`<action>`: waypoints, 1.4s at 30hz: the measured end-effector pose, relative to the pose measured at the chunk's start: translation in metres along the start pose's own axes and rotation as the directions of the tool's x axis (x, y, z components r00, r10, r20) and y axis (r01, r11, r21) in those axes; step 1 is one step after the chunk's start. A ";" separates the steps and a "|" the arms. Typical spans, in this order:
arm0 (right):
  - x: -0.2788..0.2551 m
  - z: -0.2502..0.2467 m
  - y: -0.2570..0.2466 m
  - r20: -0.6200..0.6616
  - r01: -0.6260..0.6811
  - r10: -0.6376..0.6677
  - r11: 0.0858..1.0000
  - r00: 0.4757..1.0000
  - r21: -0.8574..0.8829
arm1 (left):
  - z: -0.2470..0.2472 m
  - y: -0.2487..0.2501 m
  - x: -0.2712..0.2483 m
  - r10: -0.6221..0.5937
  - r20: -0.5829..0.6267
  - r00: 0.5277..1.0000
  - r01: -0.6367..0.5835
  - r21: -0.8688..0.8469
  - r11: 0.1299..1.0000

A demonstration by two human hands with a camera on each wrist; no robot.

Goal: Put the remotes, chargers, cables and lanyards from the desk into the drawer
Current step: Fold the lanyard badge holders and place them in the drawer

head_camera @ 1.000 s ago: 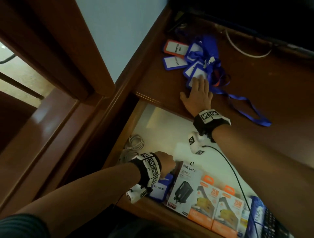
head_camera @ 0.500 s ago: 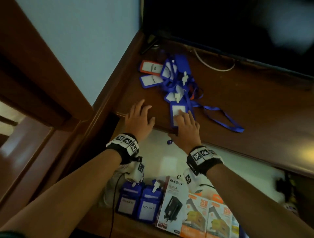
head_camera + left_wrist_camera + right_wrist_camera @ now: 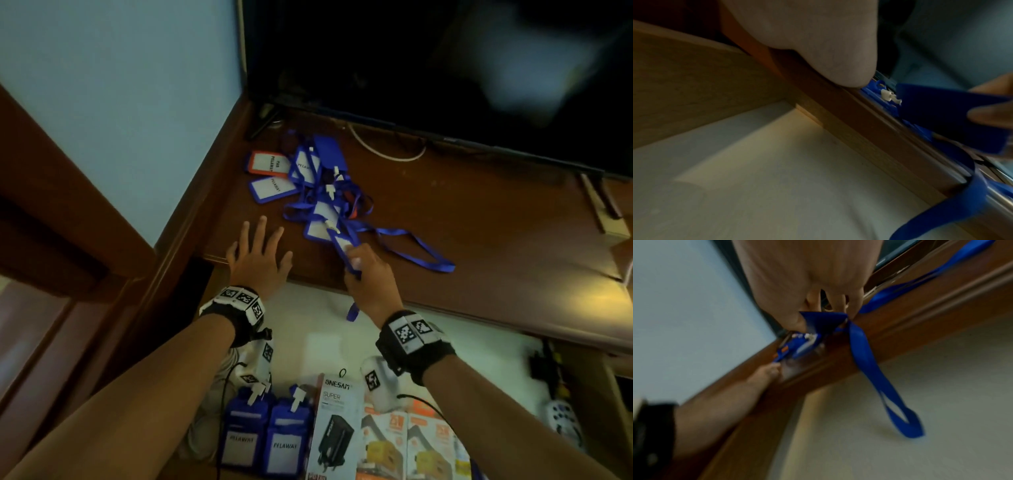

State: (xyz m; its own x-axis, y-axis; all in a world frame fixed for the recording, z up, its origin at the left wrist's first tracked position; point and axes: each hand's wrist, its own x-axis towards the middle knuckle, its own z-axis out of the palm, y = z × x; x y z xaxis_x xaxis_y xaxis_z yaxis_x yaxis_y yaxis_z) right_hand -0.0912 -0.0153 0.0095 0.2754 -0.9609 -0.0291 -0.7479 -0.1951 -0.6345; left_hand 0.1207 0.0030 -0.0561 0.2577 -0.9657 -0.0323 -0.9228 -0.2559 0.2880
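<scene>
A tangle of blue lanyards with badge holders point(image 3: 322, 185) lies on the brown desk point(image 3: 479, 240) under the dark screen. My right hand point(image 3: 358, 260) pinches one blue badge holder point(image 3: 346, 245) at the desk's front edge. In the right wrist view its strap point(image 3: 869, 369) hangs over the edge above the open drawer point(image 3: 329, 342). My left hand point(image 3: 260, 246) lies flat on the desk edge to the left, fingers spread, holding nothing. In the left wrist view the held badge holder point(image 3: 951, 116) shows at the right.
The drawer holds two blue badge holders point(image 3: 260, 442), boxed chargers point(image 3: 337, 431), a coiled cable point(image 3: 205, 421) at the left and a white remote point(image 3: 561, 419) at the right. A white cable point(image 3: 387, 154) runs below the screen point(image 3: 428, 68). The wall point(image 3: 120, 102) closes off the left.
My left hand came up out of the drawer and settled flat on the desk edge. My right hand dragged one badge holder from the pile to the edge and now pinches it.
</scene>
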 end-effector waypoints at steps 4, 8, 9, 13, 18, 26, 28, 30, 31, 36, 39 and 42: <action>0.006 -0.040 -0.017 -0.094 -0.121 0.134 0.984 0.986 0.129 | -0.003 0.002 -0.001 -0.014 0.004 1.000 0.014 -0.003 1.000; -0.008 -0.085 -0.016 -0.071 -0.225 0.327 0.777 0.942 0.588 | -0.007 0.004 0.002 -0.044 0.071 0.997 0.044 0.001 0.999; -0.016 -0.097 -0.014 -0.027 -0.238 0.366 0.659 0.930 0.714 | -0.008 0.004 0.002 -0.055 0.086 0.995 0.055 0.001 0.998; -0.053 -0.140 0.010 0.034 -0.165 0.434 0.267 0.900 0.949 | -0.009 0.007 0.002 -0.077 0.115 0.990 0.077 0.005 0.997; -0.094 -0.180 0.045 0.000 -0.053 0.503 0.092 0.864 0.994 | -0.014 0.014 0.002 -0.133 0.145 0.980 0.132 0.018 0.991; -0.139 -0.203 0.094 -0.046 -0.006 0.560 0.092 0.827 0.996 | -0.033 0.066 -0.022 -0.227 0.298 0.927 0.247 -0.032 0.968; -0.146 -0.204 0.100 -0.064 -0.008 0.547 0.129 0.834 0.992 | -0.035 0.089 -0.042 -0.202 0.307 0.930 0.247 -0.113 0.962; -0.152 -0.204 0.105 -0.075 -0.018 0.512 0.174 0.856 0.985 | -0.034 0.117 -0.064 -0.132 0.272 0.953 0.207 -0.267 0.941; -0.155 -0.204 0.107 -0.070 -0.030 0.492 0.193 0.868 0.981 | -0.035 0.134 -0.078 -0.109 0.253 0.961 0.206 -0.397 0.895; -0.164 -0.197 0.116 -0.038 -0.087 0.418 0.277 0.908 0.957 | -0.032 0.219 -0.152 -0.112 0.534 0.838 0.540 -0.782 0.310; -0.168 -0.187 0.116 -0.019 -0.103 0.314 0.367 0.949 0.924 | -0.027 0.248 -0.177 -0.052 0.628 0.776 0.628 -0.764 0.149; -0.176 -0.177 0.112 0.000 -0.064 0.115 0.551 0.993 0.832 | -0.030 0.260 -0.189 0.021 0.680 0.733 0.681 -0.732 -0.027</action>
State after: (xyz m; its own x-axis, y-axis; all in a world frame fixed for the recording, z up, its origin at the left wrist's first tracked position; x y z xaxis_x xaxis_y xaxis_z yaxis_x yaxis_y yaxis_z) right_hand -0.3300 0.0971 0.0803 0.1878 -0.9769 -0.1019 0.0727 0.1173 -0.9904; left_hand -0.1593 0.1207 0.0534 -0.0257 -0.7431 -0.6687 0.4098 -0.6179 0.6710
